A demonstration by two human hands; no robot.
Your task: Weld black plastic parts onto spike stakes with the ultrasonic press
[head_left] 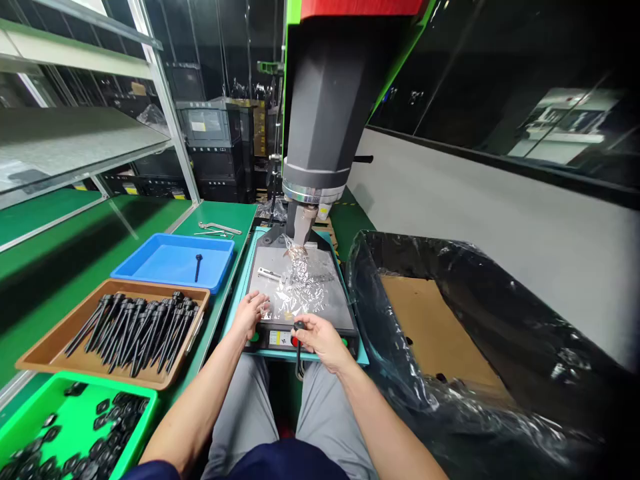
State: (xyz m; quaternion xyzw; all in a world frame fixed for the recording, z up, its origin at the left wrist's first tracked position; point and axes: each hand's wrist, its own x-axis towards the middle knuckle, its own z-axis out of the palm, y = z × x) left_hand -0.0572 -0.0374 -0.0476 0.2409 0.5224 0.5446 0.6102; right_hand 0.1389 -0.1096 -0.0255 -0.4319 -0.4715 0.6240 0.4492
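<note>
My right hand [321,338] pinches a black rod with a round knob-like head [299,326]; its shaft hangs down over the front edge of the machine base. My left hand [251,313] holds nothing, fingers apart, beside crumpled clear plastic film [303,293]. That film lies on the grey metal plate [333,308] under the machine's horn [302,225]. A white-handled tool [270,274], perhaps a cutter or caliper, rests on the plate behind my left hand. Similar black rods [140,330] fill the brown tray [37,360] to the left.
A blue tray [160,250] holds one black rod. Small black round parts [95,450] lie in a green tray [47,393]. Wrenches [220,228] lie on the green bench. At right stands a large bin lined with black plastic [370,293], cardboard [435,327] inside.
</note>
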